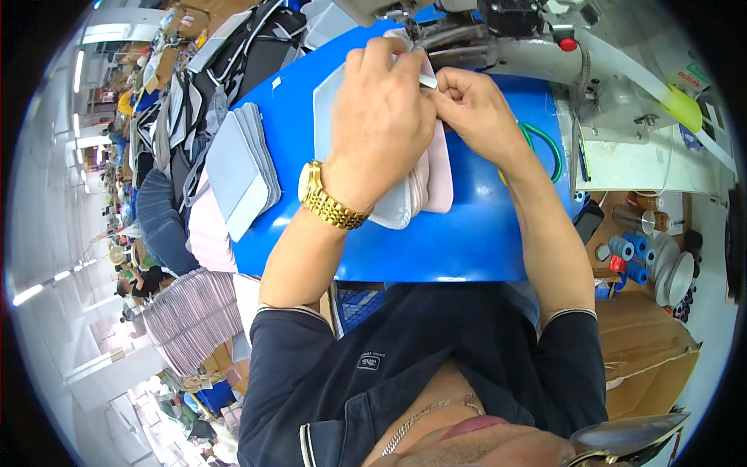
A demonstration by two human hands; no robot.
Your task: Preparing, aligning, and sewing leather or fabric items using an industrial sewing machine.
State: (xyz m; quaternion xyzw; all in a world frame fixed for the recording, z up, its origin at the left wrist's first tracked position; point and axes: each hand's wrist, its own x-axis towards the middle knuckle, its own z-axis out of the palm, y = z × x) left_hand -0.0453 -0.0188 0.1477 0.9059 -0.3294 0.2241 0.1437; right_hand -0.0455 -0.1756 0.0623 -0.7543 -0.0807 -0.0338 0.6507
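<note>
Under the sewing machine head (pixel 459 43), grey and pink padded fabric pieces (pixel 437 175) lie stacked on the blue table top (pixel 467 253). My left hand (pixel 381 117), with a gold watch at the wrist, bends over them with its fingers curled at the far edge near the needle area. Close beside it, my right hand (pixel 478 113) is closed in a pinch at the fabric edge. A small white strip (pixel 428 80) shows between the two hands. My left fingertips are partly hidden, so their exact hold is hard to make out.
Left on the table is a stack of grey fabric pieces (pixel 245 159). Green-handled scissors (pixel 548 148) lie to the right. Dark fabric parts (pixel 257 47) and a long row of pink-grey pieces (pixel 194 319) fill the left side. Thread spools (pixel 634 253) and a cardboard box (pixel 646 358) stand right.
</note>
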